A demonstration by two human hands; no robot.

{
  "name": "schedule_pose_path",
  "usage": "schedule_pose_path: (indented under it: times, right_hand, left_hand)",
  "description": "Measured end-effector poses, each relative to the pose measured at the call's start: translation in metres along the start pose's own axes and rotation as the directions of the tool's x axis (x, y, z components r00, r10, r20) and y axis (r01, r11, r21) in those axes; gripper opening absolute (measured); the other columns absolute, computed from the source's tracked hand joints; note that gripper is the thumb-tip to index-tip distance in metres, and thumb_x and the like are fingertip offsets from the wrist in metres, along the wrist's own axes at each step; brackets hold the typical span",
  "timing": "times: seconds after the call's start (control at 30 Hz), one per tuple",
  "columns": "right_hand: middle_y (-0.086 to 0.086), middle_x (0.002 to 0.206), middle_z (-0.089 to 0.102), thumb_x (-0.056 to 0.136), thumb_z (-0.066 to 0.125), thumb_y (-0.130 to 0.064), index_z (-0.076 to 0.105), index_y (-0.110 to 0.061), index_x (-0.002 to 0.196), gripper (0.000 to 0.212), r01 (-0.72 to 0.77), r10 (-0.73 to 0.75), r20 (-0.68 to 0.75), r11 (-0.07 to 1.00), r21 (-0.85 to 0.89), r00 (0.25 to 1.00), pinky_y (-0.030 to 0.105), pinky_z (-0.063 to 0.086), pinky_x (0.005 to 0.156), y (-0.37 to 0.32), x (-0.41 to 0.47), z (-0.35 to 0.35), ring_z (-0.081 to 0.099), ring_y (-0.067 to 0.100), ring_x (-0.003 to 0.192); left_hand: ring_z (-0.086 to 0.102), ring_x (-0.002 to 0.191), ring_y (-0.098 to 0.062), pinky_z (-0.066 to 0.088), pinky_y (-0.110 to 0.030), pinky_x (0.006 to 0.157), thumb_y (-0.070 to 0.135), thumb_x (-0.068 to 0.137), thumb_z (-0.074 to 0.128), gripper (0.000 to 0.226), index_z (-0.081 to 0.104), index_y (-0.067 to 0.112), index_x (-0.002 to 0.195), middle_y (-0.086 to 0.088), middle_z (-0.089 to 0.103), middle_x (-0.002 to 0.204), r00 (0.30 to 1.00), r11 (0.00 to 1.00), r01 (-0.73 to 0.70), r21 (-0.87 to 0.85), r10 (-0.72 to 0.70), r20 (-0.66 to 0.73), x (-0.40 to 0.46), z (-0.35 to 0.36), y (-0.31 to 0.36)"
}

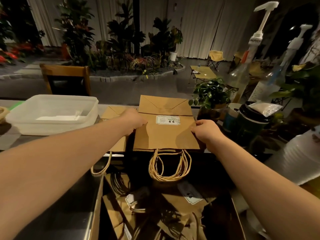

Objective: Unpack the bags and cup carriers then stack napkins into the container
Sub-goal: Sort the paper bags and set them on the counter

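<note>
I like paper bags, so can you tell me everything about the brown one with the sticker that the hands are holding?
The brown paper bag lies flat and folded on the counter, its folded bottom pointing away. A white label printed 9.9 sits on top. Several twisted paper handles hang off the near edge, so it looks like a stack. The left hand grips its left edge and the right hand its right edge. Another flat bag lies beside it, to the left.

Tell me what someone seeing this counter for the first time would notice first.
Probably the stack of flat brown paper bags in the middle of the counter, sticker up and handles hanging over the near edge, with the left hand and right hand gripping its two sides. Next, the translucent plastic container to the left holding something white, and the open cardboard box below, with more bags inside.
</note>
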State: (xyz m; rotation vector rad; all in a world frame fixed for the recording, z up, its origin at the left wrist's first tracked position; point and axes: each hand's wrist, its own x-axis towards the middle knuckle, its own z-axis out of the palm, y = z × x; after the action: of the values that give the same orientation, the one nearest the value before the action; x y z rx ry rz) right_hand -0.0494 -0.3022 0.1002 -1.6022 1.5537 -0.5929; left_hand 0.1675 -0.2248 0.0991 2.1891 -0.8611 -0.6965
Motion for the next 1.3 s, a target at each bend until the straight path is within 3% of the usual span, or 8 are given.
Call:
schedule_pose_path:
  times: [0.1, 0.2, 0.37, 0.53, 0.73, 0.87, 1.0, 1.3]
  right_hand:
    - [0.008, 0.123, 0.063, 0.101, 0.058, -0.012, 0.057, -0.016, 0.141, 0.040, -0.031, 0.032, 0.010, 0.998, -0.051, 0.999, 0.035, 0.053, 0.083, 0.002, 0.008, 0.002, 0.060, 0.028, 0.116]
    - [0.004, 0.100, 0.057, 0.100, 0.058, -0.011, 0.060, -0.014, 0.135, 0.035, -0.040, 0.041, 0.011, 0.995, -0.091, 0.999, 0.031, 0.051, 0.070, 0.006, 0.015, 0.003, 0.058, 0.024, 0.099]
    - [0.004, 0.092, 0.062, 0.100, 0.059, -0.015, 0.067, -0.013, 0.120, 0.021, -0.009, 0.006, -0.019, 0.985, -0.174, 1.000, 0.026, 0.044, 0.054, 0.009, 0.021, 0.005, 0.060, 0.019, 0.081]
    - [0.006, 0.094, 0.068, 0.099, 0.060, -0.021, 0.071, -0.012, 0.108, 0.016, 0.032, -0.036, -0.005, 0.946, -0.323, 0.999, 0.027, 0.048, 0.059, 0.012, 0.020, 0.002, 0.065, 0.019, 0.084]
    - [0.002, 0.132, 0.060, 0.097, 0.061, -0.013, 0.055, -0.027, 0.141, 0.046, 0.135, -0.089, 0.131, 0.907, -0.398, 0.987, 0.026, 0.056, 0.070, 0.044, -0.008, -0.035, 0.065, 0.015, 0.099]
    - [0.003, 0.148, 0.042, 0.089, 0.074, -0.032, 0.048, -0.032, 0.147, 0.064, 0.270, -0.140, 0.279, 0.816, -0.511, 0.950, 0.040, 0.052, 0.103, 0.056, -0.020, -0.050, 0.047, 0.022, 0.131]
    - [0.002, 0.143, 0.046, 0.080, 0.078, -0.052, 0.048, -0.030, 0.145, 0.075, 0.309, -0.184, 0.271, 0.779, -0.546, 0.945, 0.046, 0.045, 0.110, 0.053, -0.027, -0.043, 0.046, 0.023, 0.133]
    - [0.007, 0.155, 0.038, 0.092, 0.065, -0.054, 0.046, -0.027, 0.149, 0.066, 0.316, -0.190, 0.272, 0.761, -0.566, 0.943, 0.043, 0.036, 0.116, 0.052, -0.032, -0.045, 0.035, 0.027, 0.143]
  left_hand:
    - [0.052, 0.078, -0.019, 0.042, -0.028, 0.058, 0.029, 0.097, 0.069, 0.032, 0.061, 0.008, 0.121, -0.007, 0.060, 0.099, 1.000, 0.997, -0.020, 0.070, 0.021, -0.011, 0.006, 0.004, 0.000]
    - [0.053, 0.074, -0.019, 0.040, -0.029, 0.055, 0.032, 0.098, 0.069, 0.026, 0.062, 0.008, 0.107, -0.008, 0.060, 0.092, 0.999, 0.992, -0.037, 0.119, 0.039, -0.009, 0.011, 0.009, -0.001]
    - [0.053, 0.072, -0.019, 0.037, -0.028, 0.052, 0.038, 0.099, 0.067, 0.029, 0.059, 0.010, 0.096, -0.007, 0.057, 0.086, 0.996, 0.970, -0.082, 0.229, 0.084, 0.001, 0.014, 0.012, 0.000]
    - [0.052, 0.069, -0.017, 0.037, -0.027, 0.051, 0.035, 0.100, 0.062, 0.027, 0.058, 0.011, 0.087, -0.008, 0.058, 0.087, 0.983, 0.896, -0.175, 0.408, 0.184, 0.017, 0.008, 0.005, 0.001]
    - [0.060, 0.090, -0.021, 0.050, -0.031, 0.071, 0.021, 0.094, 0.059, 0.006, 0.057, 0.016, 0.097, -0.005, 0.059, 0.099, 0.962, 0.870, -0.268, 0.413, 0.222, 0.158, -0.019, -0.025, -0.021]
    - [0.064, 0.088, -0.016, 0.054, -0.029, 0.073, 0.037, 0.083, 0.075, 0.034, 0.061, 0.016, 0.106, 0.001, 0.066, 0.094, 0.917, 0.814, -0.317, 0.487, 0.131, 0.377, -0.041, -0.034, -0.037]
    - [0.064, 0.084, -0.016, 0.050, -0.027, 0.068, 0.060, 0.080, 0.076, 0.044, 0.067, 0.019, 0.096, 0.001, 0.069, 0.090, 0.928, 0.730, -0.353, 0.585, 0.193, 0.319, -0.047, -0.023, -0.041]
    - [0.063, 0.075, -0.014, 0.041, -0.022, 0.056, 0.065, 0.084, 0.071, 0.050, 0.066, 0.016, 0.089, -0.002, 0.067, 0.082, 0.947, 0.719, -0.319, 0.618, 0.217, 0.236, -0.060, -0.010, -0.036]
